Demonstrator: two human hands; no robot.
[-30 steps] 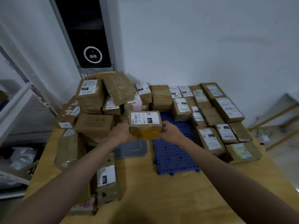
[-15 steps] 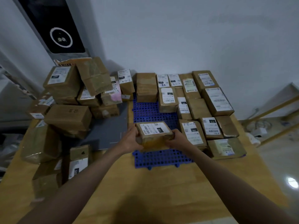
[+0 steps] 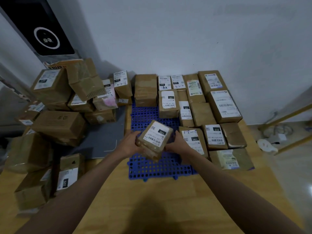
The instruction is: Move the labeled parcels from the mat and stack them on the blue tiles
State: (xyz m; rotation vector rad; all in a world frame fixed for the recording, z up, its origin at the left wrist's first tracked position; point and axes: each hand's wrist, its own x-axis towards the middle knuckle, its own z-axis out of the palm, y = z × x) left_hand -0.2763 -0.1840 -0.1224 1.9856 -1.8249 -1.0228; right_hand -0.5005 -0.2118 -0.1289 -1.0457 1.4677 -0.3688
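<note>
left hand [image 3: 129,145]: grips left end of small brown taped cardboard parcel with white label [image 3: 154,139]
right hand [image 3: 177,143]: grips its right end
parcel: tilted, held over bare blue perforated plastic tiles [image 3: 158,168]
stacked parcels [image 3: 217,105]: on tiles' back and right
grey mat [image 3: 103,141]: left of tiles, parcel pile [image 3: 59,124] on it

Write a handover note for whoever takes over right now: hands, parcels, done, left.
Left hand and right hand grip opposite sides of one small brown cardboard parcel with a white label, held tilted above the bare part of the blue perforated plastic tiles.
Done: many brown boxes already sit in rows on the tiles' far and right parts.
Left: set this parcel down on the tiles, then move the brown pile on and around the grey mat at left.
</note>
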